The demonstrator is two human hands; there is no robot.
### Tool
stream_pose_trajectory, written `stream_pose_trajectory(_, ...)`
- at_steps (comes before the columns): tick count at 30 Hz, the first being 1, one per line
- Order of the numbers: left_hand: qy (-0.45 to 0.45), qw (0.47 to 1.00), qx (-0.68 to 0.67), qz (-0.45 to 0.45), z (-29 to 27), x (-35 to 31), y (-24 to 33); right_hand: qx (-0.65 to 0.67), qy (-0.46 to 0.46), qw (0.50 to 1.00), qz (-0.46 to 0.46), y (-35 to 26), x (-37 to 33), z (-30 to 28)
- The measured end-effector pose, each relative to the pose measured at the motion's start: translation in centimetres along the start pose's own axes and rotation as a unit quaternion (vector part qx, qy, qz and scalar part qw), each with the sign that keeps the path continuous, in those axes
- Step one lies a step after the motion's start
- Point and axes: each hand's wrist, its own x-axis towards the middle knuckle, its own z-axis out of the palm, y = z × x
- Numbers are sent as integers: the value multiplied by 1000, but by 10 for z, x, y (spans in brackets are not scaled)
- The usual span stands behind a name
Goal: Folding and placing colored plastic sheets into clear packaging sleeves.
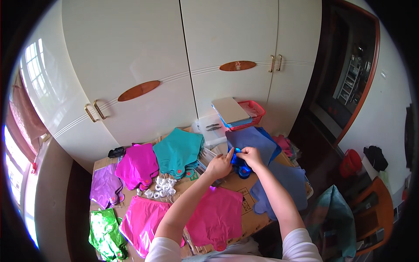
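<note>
Blue foil point(236, 160) sits between left hand point(219, 166) and right hand point(251, 156), touching each.

The person wore a short-sleeved white top of plain, soft-looking cloth. Its left white sleeve point(165, 250) showed at seven o'clock, loose and lightly creased, with a straight hem near the elbow; its right white sleeve point(300, 246), at five o'clock, was equally wide, its folds softly shaded. Beyond the hems, the slender left forearm point(185, 203) and right forearm point(277, 196) were bare, each narrowing toward the wrist. The left grip point(219, 166) and right grip point(252, 157) were bare, five-fingered human hands, their finer details too small to tell.
</note>
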Motion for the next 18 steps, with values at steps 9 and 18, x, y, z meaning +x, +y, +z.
stream_pose_trajectory(9, -62, 993, 96, 39, -4, 0, 11, 437, 93, 887, 119, 27, 21, -82)
stream_pose_trajectory(18, -62, 993, 94, 33, 2, 5, 15, 365, 455, 805, -108, -10, 14, -229)
